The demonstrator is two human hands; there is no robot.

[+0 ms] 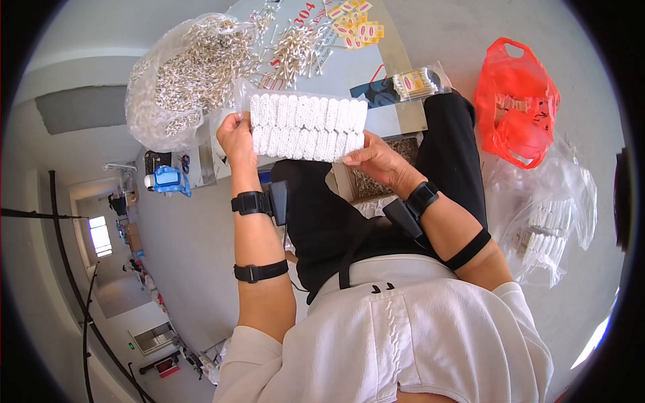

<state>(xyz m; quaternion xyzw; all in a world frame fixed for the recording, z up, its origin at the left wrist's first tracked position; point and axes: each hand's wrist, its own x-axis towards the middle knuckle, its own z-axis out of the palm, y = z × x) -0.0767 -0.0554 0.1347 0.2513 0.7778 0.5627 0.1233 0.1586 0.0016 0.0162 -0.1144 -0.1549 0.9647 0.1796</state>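
Between my two hands is a wide pack of cotton swabs (308, 127), its white tips facing me in two rows of bundles, with clear film showing at its upper left. My left hand (238, 141) grips the pack's left end. At the lower right corner, my right hand (378, 160) holds it with the thumb in front. Just beyond the pack, loose cotton swabs (295, 52) lie on the table, beside a large clear bag (144, 101) full of more. A small bagged bundle of swabs with a yellow label (415, 83) rests near my right knee.
Yellow-and-white label cards (356, 25) are spread at the table's far side. Below the pack, an open box (376, 185) holds loose swabs. On the floor at right are a red plastic bag (516, 101) and a clear bag of swab packs (544, 235). A blue object (168, 180) sits at left.
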